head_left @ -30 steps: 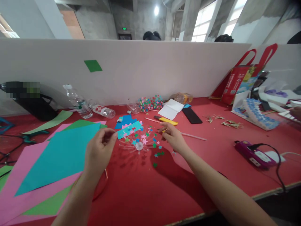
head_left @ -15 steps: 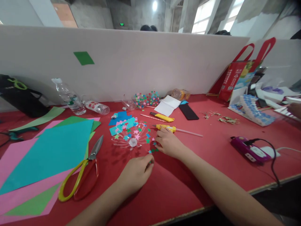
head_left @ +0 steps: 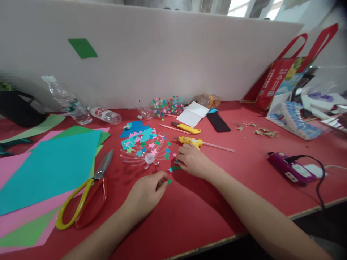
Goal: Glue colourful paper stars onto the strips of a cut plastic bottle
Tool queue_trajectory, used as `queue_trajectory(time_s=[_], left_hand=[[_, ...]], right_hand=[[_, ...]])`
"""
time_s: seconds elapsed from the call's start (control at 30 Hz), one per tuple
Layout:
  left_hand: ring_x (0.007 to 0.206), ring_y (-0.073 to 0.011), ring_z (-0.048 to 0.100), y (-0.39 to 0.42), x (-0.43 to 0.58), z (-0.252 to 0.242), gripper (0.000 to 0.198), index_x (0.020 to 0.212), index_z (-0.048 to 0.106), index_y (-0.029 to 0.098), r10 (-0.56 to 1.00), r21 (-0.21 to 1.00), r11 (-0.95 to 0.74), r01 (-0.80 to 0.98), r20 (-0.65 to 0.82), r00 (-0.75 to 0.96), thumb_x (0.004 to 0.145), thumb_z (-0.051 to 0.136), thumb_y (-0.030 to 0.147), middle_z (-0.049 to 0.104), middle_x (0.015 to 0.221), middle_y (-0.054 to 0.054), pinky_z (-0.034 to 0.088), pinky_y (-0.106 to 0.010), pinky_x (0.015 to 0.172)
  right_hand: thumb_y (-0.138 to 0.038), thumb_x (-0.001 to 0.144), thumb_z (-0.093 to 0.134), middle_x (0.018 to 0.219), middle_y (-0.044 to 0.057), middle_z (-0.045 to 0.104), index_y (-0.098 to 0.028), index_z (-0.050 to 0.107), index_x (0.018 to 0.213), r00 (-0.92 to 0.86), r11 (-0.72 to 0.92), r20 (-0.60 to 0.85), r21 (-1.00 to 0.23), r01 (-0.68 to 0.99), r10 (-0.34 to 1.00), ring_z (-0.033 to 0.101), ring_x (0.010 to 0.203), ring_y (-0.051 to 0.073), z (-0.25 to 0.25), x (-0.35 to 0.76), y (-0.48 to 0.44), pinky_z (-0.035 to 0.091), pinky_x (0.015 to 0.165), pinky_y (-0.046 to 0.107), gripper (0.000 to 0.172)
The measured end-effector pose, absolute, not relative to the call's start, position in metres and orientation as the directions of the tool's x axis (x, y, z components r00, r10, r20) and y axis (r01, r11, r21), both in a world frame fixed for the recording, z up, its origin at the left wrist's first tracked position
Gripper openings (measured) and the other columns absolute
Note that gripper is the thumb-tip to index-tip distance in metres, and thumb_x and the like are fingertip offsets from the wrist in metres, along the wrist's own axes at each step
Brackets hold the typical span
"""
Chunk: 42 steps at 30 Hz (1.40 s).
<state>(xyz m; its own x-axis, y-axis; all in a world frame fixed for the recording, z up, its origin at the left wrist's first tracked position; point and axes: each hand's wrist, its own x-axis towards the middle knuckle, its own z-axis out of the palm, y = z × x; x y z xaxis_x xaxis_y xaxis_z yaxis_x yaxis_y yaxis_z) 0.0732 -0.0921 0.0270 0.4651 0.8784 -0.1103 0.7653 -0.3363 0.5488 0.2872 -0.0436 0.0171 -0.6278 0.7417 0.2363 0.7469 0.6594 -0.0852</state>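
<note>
Green five-pointed star (head_left: 169, 181) lies beside the curled left hand (head_left: 149, 188) on the red tabletop (head_left: 187, 216); the bent-fingered right hand (head_left: 193, 159) is near other stars (head_left: 175, 168), right of clear petalled plastic (head_left: 149, 158). Whether either grips anything, I cannot tell.

The left hand (head_left: 145, 189) and the right hand (head_left: 193, 160) are both bare. Slim, smooth fingers (head_left: 162, 176) taper to rounded tips, the nails too small and blurred to make out. The wrists (head_left: 214, 174) are bare and narrow. Beyond them, the left forearm (head_left: 108, 229) and the right forearm (head_left: 255, 206) are slender, smooth-looking and uncovered, the right one broadening gently away from the wrist, and each runs bare to the edge of view.
</note>
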Motion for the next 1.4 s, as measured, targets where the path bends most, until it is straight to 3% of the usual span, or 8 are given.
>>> queue_trajectory(time_s=[0.27, 0.43, 0.63, 0.87, 1.13, 1.27, 1.4], left_hand=[[0.07, -0.0198, 0.063, -0.084, 0.074, 0.018, 0.022, 0.102, 0.06, 0.023, 0.898, 0.458, -0.308, 0.834, -0.151, 0.414, 0.086, 0.047, 0.03, 0.066, 0.073, 0.0, 0.036, -0.027, 0.061], [0.073, -0.0198, 0.065, -0.086, 0.073, 0.015, 0.02, 0.096, 0.063, 0.024, 0.882, 0.446, -0.359, 0.82, -0.125, 0.455, 0.088, 0.044, 0.028, 0.069, 0.078, 0.0, 0.039, -0.028, 0.063], [0.081, -0.0224, 0.066, -0.09, 0.076, 0.013, 0.025, 0.107, 0.061, 0.023, 0.87, 0.399, -0.417, 0.817, -0.086, 0.486, 0.089, 0.048, 0.034, 0.072, 0.092, -0.005, 0.044, -0.031, 0.069], [0.083, -0.0236, 0.068, -0.088, 0.078, 0.02, 0.021, 0.093, 0.063, 0.022, 0.866, 0.349, -0.42, 0.837, -0.12, 0.485, 0.091, 0.043, 0.028, 0.072, 0.088, -0.005, 0.045, -0.031, 0.069], [0.092, -0.0278, 0.069, -0.085, 0.074, 0.017, 0.029, 0.105, 0.065, 0.021, 0.888, 0.386, -0.378, 0.841, -0.106, 0.447, 0.092, 0.04, 0.027, 0.074, 0.1, -0.007, 0.049, -0.037, 0.077], [0.104, -0.0276, 0.068, -0.085, 0.073, 0.012, 0.041, 0.129, 0.057, 0.025, 0.867, 0.43, -0.415, 0.802, -0.082, 0.492, 0.094, 0.038, 0.03, 0.071, 0.119, -0.007, 0.051, -0.04, 0.086], [0.105, -0.0299, 0.068, -0.084, 0.075, 0.012, 0.044, 0.132, 0.058, 0.026, 0.845, 0.367, -0.448, 0.815, -0.125, 0.52, 0.095, 0.036, 0.028, 0.071, 0.12, -0.008, 0.051, -0.045, 0.088]], right_hand=[[-0.021, 0.085, 0.06, 0.088, 0.006, 0.061, -0.017, 0.065, 0.087, -0.722, 0.768, 0.264, -0.165, 0.619, 0.639, 0.049, 0.084, 0.02, 0.009, 0.273, -0.056, 0.035, 0.075, 0.032, 0.007], [-0.017, 0.084, 0.058, 0.088, 0.006, 0.061, -0.017, 0.064, 0.086, -0.72, 0.765, 0.263, -0.162, 0.623, 0.642, 0.048, 0.084, 0.02, 0.002, 0.274, -0.054, 0.033, 0.075, 0.032, 0.006], [-0.013, 0.084, 0.055, 0.088, 0.006, 0.061, -0.017, 0.063, 0.084, -0.707, 0.749, 0.252, -0.16, 0.643, 0.661, 0.048, 0.083, 0.019, 0.004, 0.277, -0.053, 0.034, 0.075, 0.032, 0.009], [-0.015, 0.084, 0.057, 0.083, 0.005, 0.062, -0.018, 0.064, 0.079, -0.7, 0.752, 0.276, -0.229, 0.618, 0.659, 0.05, 0.079, 0.018, 0.007, 0.275, -0.054, 0.036, 0.073, 0.031, 0.009], [-0.01, 0.084, 0.057, 0.082, 0.007, 0.064, -0.016, 0.067, 0.081, -0.559, 0.633, 0.302, -0.285, 0.72, 0.772, 0.055, 0.083, 0.021, 0.026, 0.303, -0.038, 0.038, 0.077, 0.034, 0.012], [-0.011, 0.079, 0.065, 0.083, 0.005, 0.064, -0.017, 0.068, 0.08, -0.62, 0.668, 0.25, -0.271, 0.693, 0.744, 0.054, 0.082, 0.019, 0.026, 0.299, -0.043, 0.038, 0.078, 0.033, 0.007], [-0.015, 0.082, 0.064, 0.087, 0.006, 0.063, -0.017, 0.068, 0.084, -0.655, 0.685, 0.201, -0.225, 0.693, 0.729, 0.053, 0.086, 0.019, 0.023, 0.292, -0.049, 0.037, 0.083, 0.034, 0.005]])
